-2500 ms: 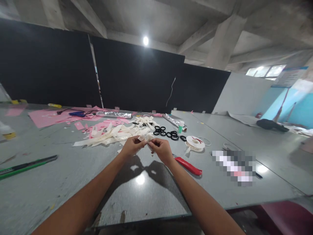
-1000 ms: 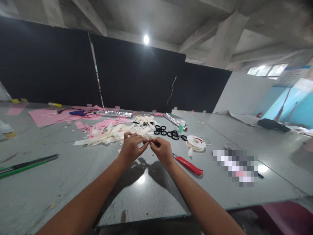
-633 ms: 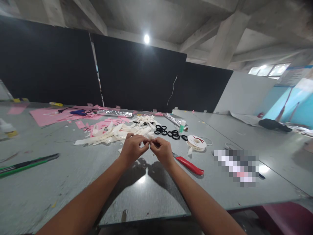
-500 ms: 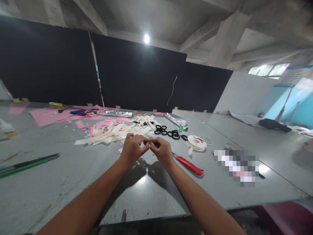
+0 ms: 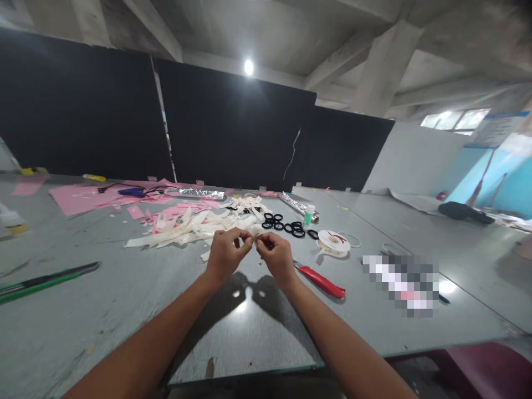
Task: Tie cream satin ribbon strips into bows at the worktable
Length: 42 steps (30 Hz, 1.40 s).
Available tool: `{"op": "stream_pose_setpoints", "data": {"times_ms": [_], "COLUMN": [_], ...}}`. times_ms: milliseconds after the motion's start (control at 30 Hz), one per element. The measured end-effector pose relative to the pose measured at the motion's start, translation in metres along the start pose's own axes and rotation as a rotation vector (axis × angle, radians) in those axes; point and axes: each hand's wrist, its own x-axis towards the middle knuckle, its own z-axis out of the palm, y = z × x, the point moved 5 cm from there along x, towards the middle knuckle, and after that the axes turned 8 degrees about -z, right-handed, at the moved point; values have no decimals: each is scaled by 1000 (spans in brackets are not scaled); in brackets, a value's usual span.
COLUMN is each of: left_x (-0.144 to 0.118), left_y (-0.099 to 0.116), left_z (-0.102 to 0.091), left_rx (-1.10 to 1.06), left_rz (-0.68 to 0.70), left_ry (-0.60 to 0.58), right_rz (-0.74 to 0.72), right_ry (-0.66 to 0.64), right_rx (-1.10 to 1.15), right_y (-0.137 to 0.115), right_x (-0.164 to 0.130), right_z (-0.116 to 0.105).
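My left hand (image 5: 225, 256) and my right hand (image 5: 276, 257) meet above the grey table (image 5: 124, 310), fingertips pinched together on a small cream ribbon piece (image 5: 253, 239) held between them. Most of the piece is hidden by my fingers. Just beyond my hands lies a heap of cream ribbon strips (image 5: 195, 226). A cluster of black rings (image 5: 285, 224) sits to the right of that heap.
A red-handled cutter (image 5: 321, 281) lies right of my right hand. A white ribbon spool (image 5: 333, 242), a small green-capped bottle (image 5: 307, 215), foil rolls (image 5: 293, 203), pink paper sheets (image 5: 83, 197) and a green-black tool (image 5: 41, 281) at the left are also on the table.
My hands have stayed together over the table. The ribbon piece, held flat between them earlier, is now bunched small between my fingertips, and my hands sit slightly closer and lower.
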Motion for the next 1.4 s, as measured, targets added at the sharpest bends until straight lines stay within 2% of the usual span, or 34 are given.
{"op": "stream_pose_setpoints", "data": {"times_ms": [167, 333, 467, 700, 933, 1233, 1400], "left_x": [3, 3, 3, 3, 3, 3, 2], "left_y": [-5, -10, -10, -9, -10, -25, -25], "left_z": [2, 5, 8, 8, 11, 21, 25], "left_rx": [-156, -316, -367, -246, -71, 1, 66], "left_rz": [-74, -178, -215, -122, -25, -14, -32], "left_ry": [-32, -71, -93, -85, -109, -166, -167], "right_rz": [44, 124, 118, -22, -4, -35, -49], "right_ry": [-11, -16, -10, -32, -27, -63, -51], "right_rx": [59, 231, 248, 5, -52, -190, -238], "right_y": [6, 11, 13, 2, 10, 21, 21], "right_x": [0, 0, 0, 1, 0, 0, 0], "right_z": [1, 5, 4, 1, 3, 10, 11]}}
